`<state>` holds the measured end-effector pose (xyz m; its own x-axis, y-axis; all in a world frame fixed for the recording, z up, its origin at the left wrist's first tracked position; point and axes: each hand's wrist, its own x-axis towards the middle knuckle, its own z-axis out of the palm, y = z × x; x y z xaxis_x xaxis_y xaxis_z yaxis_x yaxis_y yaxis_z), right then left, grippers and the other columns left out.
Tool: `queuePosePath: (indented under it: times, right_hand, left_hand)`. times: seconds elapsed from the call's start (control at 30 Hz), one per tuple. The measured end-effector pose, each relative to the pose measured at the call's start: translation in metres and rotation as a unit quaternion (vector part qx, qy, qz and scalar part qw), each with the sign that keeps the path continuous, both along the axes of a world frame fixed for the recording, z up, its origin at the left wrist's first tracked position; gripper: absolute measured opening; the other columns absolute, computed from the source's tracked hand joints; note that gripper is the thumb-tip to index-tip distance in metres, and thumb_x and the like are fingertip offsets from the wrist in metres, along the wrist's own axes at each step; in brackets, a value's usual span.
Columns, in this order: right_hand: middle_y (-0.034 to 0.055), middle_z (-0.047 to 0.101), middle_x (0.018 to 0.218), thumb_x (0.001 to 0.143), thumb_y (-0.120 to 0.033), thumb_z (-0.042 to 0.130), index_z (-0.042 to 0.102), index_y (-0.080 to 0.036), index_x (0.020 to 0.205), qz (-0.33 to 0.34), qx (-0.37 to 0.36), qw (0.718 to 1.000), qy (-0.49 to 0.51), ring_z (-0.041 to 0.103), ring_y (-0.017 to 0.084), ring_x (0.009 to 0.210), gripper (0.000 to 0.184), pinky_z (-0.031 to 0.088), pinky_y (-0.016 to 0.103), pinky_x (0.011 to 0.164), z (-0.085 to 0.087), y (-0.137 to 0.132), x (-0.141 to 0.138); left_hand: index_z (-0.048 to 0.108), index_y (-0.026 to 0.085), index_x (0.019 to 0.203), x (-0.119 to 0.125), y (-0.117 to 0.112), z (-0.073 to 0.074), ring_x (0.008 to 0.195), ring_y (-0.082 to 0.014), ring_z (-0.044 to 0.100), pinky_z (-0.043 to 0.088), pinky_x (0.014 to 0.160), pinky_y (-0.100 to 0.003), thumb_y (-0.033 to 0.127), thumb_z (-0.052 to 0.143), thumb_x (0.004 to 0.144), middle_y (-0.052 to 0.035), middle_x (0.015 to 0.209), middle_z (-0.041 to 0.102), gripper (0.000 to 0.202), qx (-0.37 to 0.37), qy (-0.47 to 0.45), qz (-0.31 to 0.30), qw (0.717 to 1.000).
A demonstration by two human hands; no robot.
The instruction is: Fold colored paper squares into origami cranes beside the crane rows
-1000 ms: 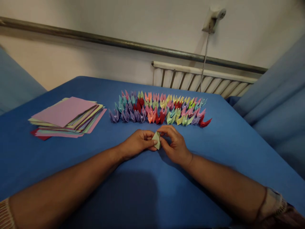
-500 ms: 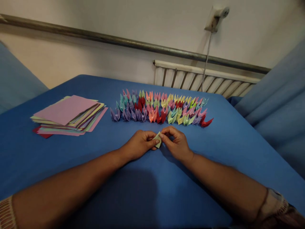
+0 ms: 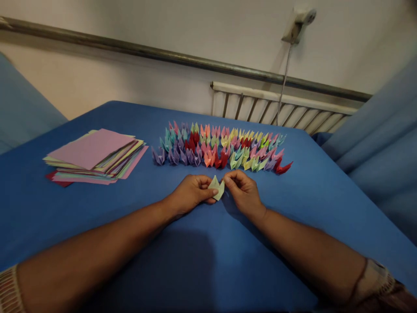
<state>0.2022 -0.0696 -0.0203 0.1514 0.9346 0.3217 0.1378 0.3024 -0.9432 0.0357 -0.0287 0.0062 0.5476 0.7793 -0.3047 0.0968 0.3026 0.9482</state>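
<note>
A small pale green origami crane [image 3: 216, 189], partly folded, is held between my two hands just above the blue-covered table [image 3: 137, 243]. My left hand [image 3: 192, 193] pinches its body, the thumb lying flat across the front. On the other side my right hand [image 3: 243, 191] pinches a narrow point that sticks out to the upper right. The fingers behind the paper are mostly hidden. Several rows of finished paper cranes [image 3: 208, 156] in many colours stand just beyond my hands.
To the left lies an uneven stack of coloured paper sheets [image 3: 94, 150], pink on top. Behind the table are a radiator [image 3: 260, 102], a metal rail [image 3: 156, 52] and a wall socket with a cable [image 3: 298, 26]. A blue curtain [image 3: 384, 143] hangs at the right.
My right hand has drawn one point of the pale green paper outward to the right. The paper now shows a wider shape with two separate points. My left hand keeps its hold.
</note>
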Motion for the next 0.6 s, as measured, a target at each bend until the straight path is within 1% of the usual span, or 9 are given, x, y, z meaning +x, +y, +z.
queuePosePath:
  times: [0.13, 0.27, 0.37, 0.43, 0.53, 0.6]
  right_hand:
    - [-0.0024, 0.059, 0.071, 0.082, -0.035, 0.064, 0.059, -0.021, 0.082, 0.038, -0.032, 0.998, 0.037, 0.054, 0.012, 0.064, 0.015, 0.044, 0.025, 0.062, -0.001, 0.0, -0.002]
    - [-0.0025, 0.061, 0.07, 0.076, -0.039, 0.071, 0.056, -0.021, 0.084, 0.065, -0.082, 0.994, 0.033, 0.055, 0.012, 0.06, 0.025, 0.043, 0.024, 0.058, -0.005, 0.0, -0.004]
    - [-0.0028, 0.06, 0.066, 0.076, -0.043, 0.072, 0.057, -0.02, 0.081, 0.073, -0.106, 0.992, -0.011, 0.052, 0.011, 0.056, 0.028, 0.039, 0.023, 0.053, -0.007, -0.001, -0.006]
    - [-0.0035, 0.058, 0.063, 0.078, -0.042, 0.07, 0.058, -0.019, 0.079, 0.084, -0.109, 0.99, -0.038, 0.049, 0.01, 0.055, 0.026, 0.036, 0.022, 0.051, -0.008, -0.001, -0.006]
    - [-0.006, 0.051, 0.056, 0.08, -0.04, 0.068, 0.059, -0.019, 0.074, 0.099, -0.108, 0.988, -0.037, 0.042, 0.008, 0.05, 0.023, 0.031, 0.022, 0.047, -0.008, -0.001, -0.006]
    - [-0.0069, 0.048, 0.054, 0.08, -0.039, 0.067, 0.058, -0.019, 0.071, 0.104, -0.107, 0.988, -0.036, 0.039, 0.007, 0.047, 0.024, 0.029, 0.022, 0.045, -0.008, -0.001, -0.006]
  left_hand:
    - [0.066, 0.014, 0.075, 0.0, 0.0, 0.001, 0.06, -0.0081, 0.06, 0.049, 0.06, -0.019, 0.024, 0.078, 0.063, 0.0018, 0.067, 0.066, 0.02, 0.016, 0.004, 0.006, 1.0]
    - [0.065, 0.013, 0.075, 0.002, 0.0, 0.005, 0.059, -0.0072, 0.058, 0.048, 0.058, -0.018, 0.022, 0.08, 0.059, 0.0037, 0.066, 0.064, 0.024, 0.046, -0.011, 0.038, 0.998]
    - [0.064, 0.014, 0.08, 0.003, 0.0, 0.007, 0.06, -0.0078, 0.059, 0.049, 0.058, -0.018, 0.021, 0.082, 0.055, 0.0036, 0.07, 0.065, 0.031, 0.051, -0.037, 0.067, 0.996]
    - [0.063, 0.014, 0.08, 0.002, -0.001, 0.007, 0.058, -0.0081, 0.059, 0.048, 0.056, -0.019, 0.023, 0.082, 0.056, 0.0035, 0.068, 0.064, 0.032, 0.054, -0.04, 0.077, 0.995]
    - [0.064, 0.014, 0.079, 0.0, -0.001, 0.009, 0.053, -0.0082, 0.056, 0.045, 0.051, -0.019, 0.027, 0.081, 0.06, 0.0028, 0.066, 0.064, 0.029, 0.08, -0.015, 0.079, 0.993]
    - [0.066, 0.015, 0.08, -0.001, 0.0, 0.011, 0.055, -0.0095, 0.057, 0.045, 0.051, -0.02, 0.029, 0.08, 0.061, 0.0014, 0.068, 0.066, 0.027, 0.11, -0.001, 0.086, 0.99]
